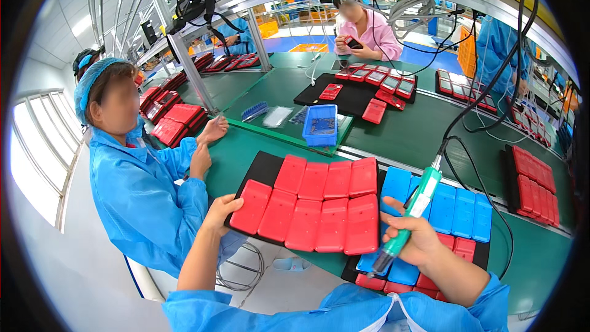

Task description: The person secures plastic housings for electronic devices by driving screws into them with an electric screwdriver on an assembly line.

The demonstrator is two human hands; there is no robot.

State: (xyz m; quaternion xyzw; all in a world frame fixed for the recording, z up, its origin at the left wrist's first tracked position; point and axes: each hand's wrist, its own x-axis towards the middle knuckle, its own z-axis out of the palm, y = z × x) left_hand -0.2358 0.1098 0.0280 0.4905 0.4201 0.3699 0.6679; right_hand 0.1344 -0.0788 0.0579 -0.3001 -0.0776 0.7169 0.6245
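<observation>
My left hand (220,212) grips the left edge of a black foam-like tray (263,167), thumb on top. Two rows of red plastic housings (303,224) lie on it, and it is tilted toward me. In my right hand (424,243) is a green electric screwdriver (420,200), its tip pointing down and left and its cable running up. Beneath the screwdriver, a second black tray (482,253) carries blue housings (453,212) with red housings (464,248) nearer me. The left tray's right edge overlaps this second tray.
A co-worker in blue (141,178) stands close on my left, hands over the green bench (236,147). A blue bin of small parts (321,125) sits ahead. Beyond it, red devices (369,75) lie on black mats. Cables (452,124) hang at right; more red housings (534,184) stand there.
</observation>
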